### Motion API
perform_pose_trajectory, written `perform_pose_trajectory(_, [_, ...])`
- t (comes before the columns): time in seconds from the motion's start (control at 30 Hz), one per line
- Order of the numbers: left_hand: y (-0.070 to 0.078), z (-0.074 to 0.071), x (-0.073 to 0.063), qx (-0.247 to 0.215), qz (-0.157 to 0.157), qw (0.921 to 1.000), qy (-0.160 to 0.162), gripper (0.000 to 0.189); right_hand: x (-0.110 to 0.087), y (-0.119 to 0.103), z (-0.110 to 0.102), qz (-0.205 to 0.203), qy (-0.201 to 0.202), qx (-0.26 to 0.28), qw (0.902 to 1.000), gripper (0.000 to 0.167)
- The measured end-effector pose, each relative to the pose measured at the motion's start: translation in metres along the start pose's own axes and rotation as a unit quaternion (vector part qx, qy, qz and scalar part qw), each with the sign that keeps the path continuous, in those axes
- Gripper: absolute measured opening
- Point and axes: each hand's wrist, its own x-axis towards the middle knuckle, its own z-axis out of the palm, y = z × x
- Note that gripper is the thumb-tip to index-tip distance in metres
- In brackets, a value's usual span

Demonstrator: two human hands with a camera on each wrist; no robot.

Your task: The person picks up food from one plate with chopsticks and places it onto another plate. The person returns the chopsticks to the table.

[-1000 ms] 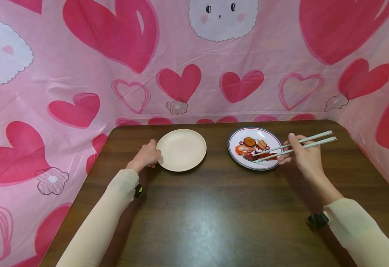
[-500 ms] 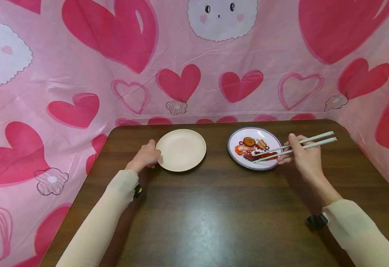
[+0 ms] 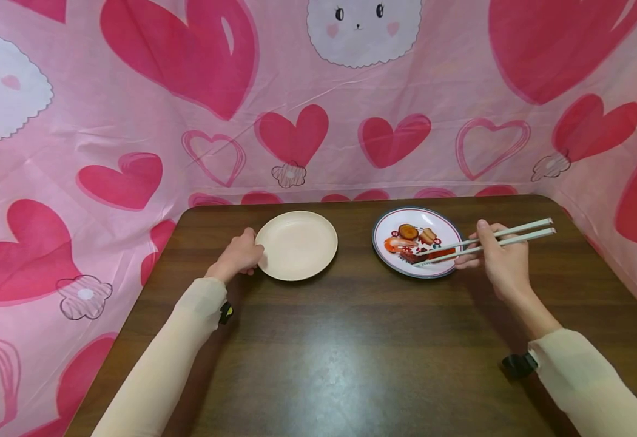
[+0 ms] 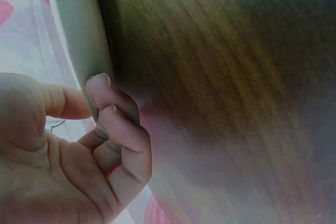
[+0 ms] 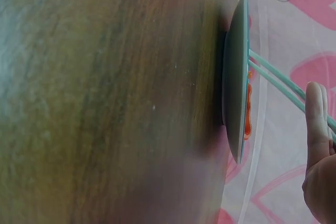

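Note:
At the rim of a beige plate (image 3: 298,244), my left hand (image 3: 238,252) pinches the edge. The left wrist view shows curled fingers under the plate's side (image 4: 81,19), with the thumb across the rim. My right hand (image 3: 503,261) holds a pair of pale green chopsticks (image 3: 528,232) over a white plate with a blue rim (image 3: 433,218). Their tips meet a dark red food piece (image 3: 410,258) beside a long reddish piece (image 3: 443,254). A shrimp (image 3: 397,244), a round brown piece (image 3: 408,231) and a pale chunk (image 3: 428,235) also lie on that plate.
Both plates stand near the far edge of a brown wooden table (image 3: 318,340), with a gap between them. A pink heart-patterned cloth (image 3: 324,79) hangs behind the table and along its sides.
My right hand and the chopsticks' rear ends have shifted slightly to the right and down, while the tips stay at the dark red piece. The left hand and both plates hold still.

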Motion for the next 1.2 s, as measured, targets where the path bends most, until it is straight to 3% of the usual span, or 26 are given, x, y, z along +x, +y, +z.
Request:
perform_pose_trajectory(0.4, [0.0000, 0.0008, 0.0010, 0.007, -0.003, 1.0000, 0.005, 0.033, -0.0029, 0.0003, -0.0005, 0.000, 0.033, -0.030, 0.9990, 0.048])
perform_pose_trajectory(0.7, [-0.0005, -0.0013, 0.0020, -0.006, -0.003, 0.9999, -0.008, 0.032, -0.0023, -0.0002, 0.0003, -0.008, 0.034, -0.022, 0.9992, 0.045])
perform_pose_trajectory(0.77, [-0.0064, -0.0010, 0.0074, -0.015, 0.008, 0.9998, -0.009, 0.032, -0.0021, -0.0005, 0.0006, -0.007, 0.032, -0.022, 0.9992, 0.046])
perform_pose_trajectory(1.2, [0.0001, -0.0020, 0.0005, -0.001, 0.004, 1.0000, 0.005, 0.028, -0.0030, -0.0047, 0.0041, -0.014, 0.030, -0.014, 0.9994, 0.049])
